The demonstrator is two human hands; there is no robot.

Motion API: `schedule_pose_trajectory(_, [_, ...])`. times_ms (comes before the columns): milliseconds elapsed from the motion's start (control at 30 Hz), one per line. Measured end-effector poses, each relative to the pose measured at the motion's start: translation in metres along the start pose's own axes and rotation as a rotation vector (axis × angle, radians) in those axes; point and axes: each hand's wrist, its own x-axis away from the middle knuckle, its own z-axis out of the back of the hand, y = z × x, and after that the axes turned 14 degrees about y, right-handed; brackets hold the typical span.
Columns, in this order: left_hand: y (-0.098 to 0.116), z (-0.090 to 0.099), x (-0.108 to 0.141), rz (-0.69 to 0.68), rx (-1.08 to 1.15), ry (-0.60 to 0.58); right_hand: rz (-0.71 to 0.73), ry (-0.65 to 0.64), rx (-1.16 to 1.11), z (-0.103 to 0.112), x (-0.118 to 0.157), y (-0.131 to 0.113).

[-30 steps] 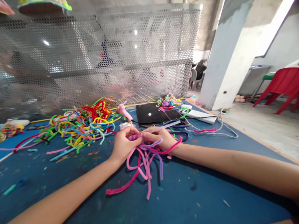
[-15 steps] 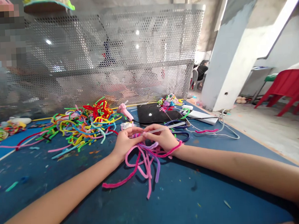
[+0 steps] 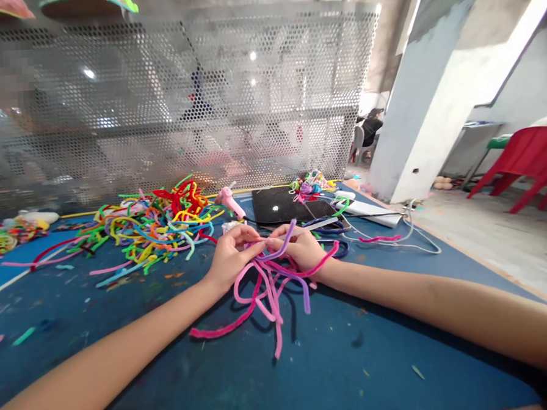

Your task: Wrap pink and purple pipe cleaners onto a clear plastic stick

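Between the two hands, above the near middle of the bench [image 3: 377, 346], a pink, magenta and purple pipe-cleaner bundle [image 3: 274, 297] is hanging in loops and loose ends. The left hand [image 3: 230, 262] is pinching its gathered top with thumb and fingers, and the right hand [image 3: 306, 249] is closing narrowly on it just beside; the exact grip is hiding behind the knuckles. If either pinch is loosening, the gathered strands could be slipping apart, since nothing visible is binding them below the fingers. One purple strand [image 3: 286, 244] is rising across the right hand, and a magenta strand [image 3: 324, 257] is reaching the right wrist; a turn of that hand could be snagging either one and bending the loops out of shape. A pale narrow strip [image 3: 320, 224] is jutting out beyond the right hand; whether the fingers are gripping it, I cannot tell. Dark blue looped handles [image 3: 342, 249] are lying close behind, where a trailing end could be catching. Farther back, a pink glue gun [image 3: 231, 202] is resting near a black flat panel [image 3: 267, 208]; leftward, a multicoloured pipe-cleaner heap [image 3: 151, 230] is sprawling, its stray ends possibly tangling with a drifting bundle.
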Motion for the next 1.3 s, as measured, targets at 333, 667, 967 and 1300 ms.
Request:
schedule_pose_trajectory(333, [-0.003, 0.000, -0.001, 0.187, 0.168, -0.019, -0.061, 0.093, -0.191, -0.002, 0.000, -0.003])
schedule_pose_trajectory(667, [-0.003, 0.003, -0.001, 0.150, 0.127, -0.024, -0.062, 0.050, -0.218, 0.003, -0.003, 0.002])
schedule_pose_trajectory(967, [0.000, 0.004, 0.003, 0.042, 0.052, -0.014, -0.062, -0.039, -0.155, 0.004, 0.004, -0.009])
schedule_pose_trajectory(1300, [-0.001, 0.001, 0.002, 0.111, 0.139, 0.035, -0.013, 0.121, -0.160, 0.000, 0.004, -0.010])
